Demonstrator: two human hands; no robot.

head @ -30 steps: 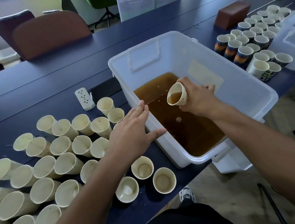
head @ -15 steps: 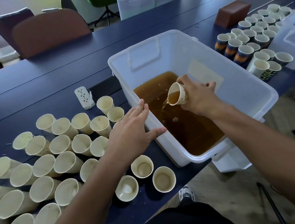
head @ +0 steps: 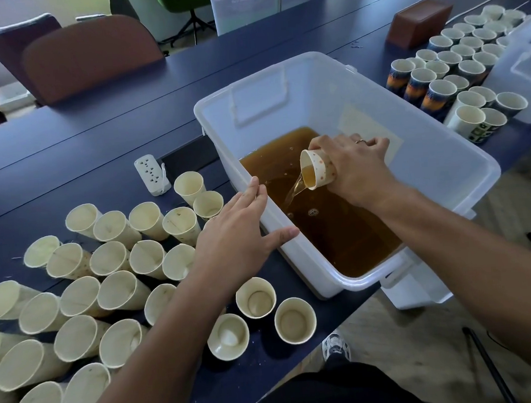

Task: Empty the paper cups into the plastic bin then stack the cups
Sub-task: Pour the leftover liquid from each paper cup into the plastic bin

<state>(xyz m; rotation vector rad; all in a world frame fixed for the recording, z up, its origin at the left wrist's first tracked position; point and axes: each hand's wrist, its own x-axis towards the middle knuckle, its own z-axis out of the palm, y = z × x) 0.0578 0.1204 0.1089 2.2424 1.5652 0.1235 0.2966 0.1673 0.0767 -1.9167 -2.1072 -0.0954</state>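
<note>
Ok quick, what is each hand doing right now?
Left hand: open, fingers straight, resting on the plastic bin rim.
Right hand: holding a tipped paper cup, pouring brown liquid into the bin.

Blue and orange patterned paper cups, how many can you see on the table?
3, standing in a diagonal row right of the translucent plastic bin: far cup, middle cup, near cup. Cups behind them show only rims, so more may be hidden.

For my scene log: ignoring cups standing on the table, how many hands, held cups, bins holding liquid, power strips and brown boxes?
Hands: 2, left hand and right hand
Held cup: 1
Bin holding liquid: 1
Power strip: 1
Brown box: 1
Total: 6
</note>
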